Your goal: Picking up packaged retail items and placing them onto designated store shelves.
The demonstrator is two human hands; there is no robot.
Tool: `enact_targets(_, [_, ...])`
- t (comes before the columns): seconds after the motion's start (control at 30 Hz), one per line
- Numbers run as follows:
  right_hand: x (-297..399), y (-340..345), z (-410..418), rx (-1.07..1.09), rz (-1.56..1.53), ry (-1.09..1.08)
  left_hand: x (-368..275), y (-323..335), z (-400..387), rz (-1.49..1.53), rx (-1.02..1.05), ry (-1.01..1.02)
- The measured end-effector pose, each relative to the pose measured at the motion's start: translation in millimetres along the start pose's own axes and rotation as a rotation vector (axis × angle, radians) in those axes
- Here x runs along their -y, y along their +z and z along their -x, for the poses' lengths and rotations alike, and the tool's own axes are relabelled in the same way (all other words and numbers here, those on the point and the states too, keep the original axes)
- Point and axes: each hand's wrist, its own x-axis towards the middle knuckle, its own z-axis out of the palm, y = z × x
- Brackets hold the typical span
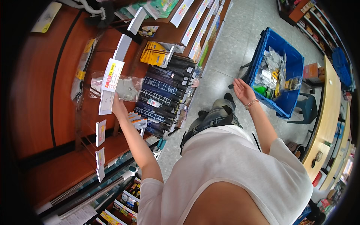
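At the hook rail of a wooden shelf unit, my left hand (118, 105) is raised to a printed price tag (112, 74); its fingers are partly hidden behind the tag holder, so its hold cannot be told. A grey item in a clear plastic bag (129, 89) hangs right beside those fingers. My right hand (243, 91) is held palm up with fingers apart and nothing in it, close to the rim of a blue plastic crate (263, 98). Plastic-wrapped packets (271, 71) lie heaped in the crate.
Folded umbrellas (160, 98) and yellow packets (154, 54) sit on the shelf beside my left arm. A dark plastic stool (305, 108) stands by the crate. A light wooden table (320, 135) lies to the right. Metal-tubed poles (112, 184) are at the lower left.
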Motion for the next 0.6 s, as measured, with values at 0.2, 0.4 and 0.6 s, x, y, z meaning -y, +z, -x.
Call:
enact_targets(0.2, [-29.8,52.8,18.4,0.255,0.338,0.146,28.1,51.4,82.7,0.398,0.18,-0.083])
enact_targets(0.4, [-25.5,103.4,38.5,0.752,0.847,0.189,9.2,108.6,128.1,0.47,0.067,-0.043])
enact_targets(0.6, [-10.8,141.9,33.1,0.86,0.862,0.207,21.8,143.2,178.8,-0.197,-0.014,0.062])
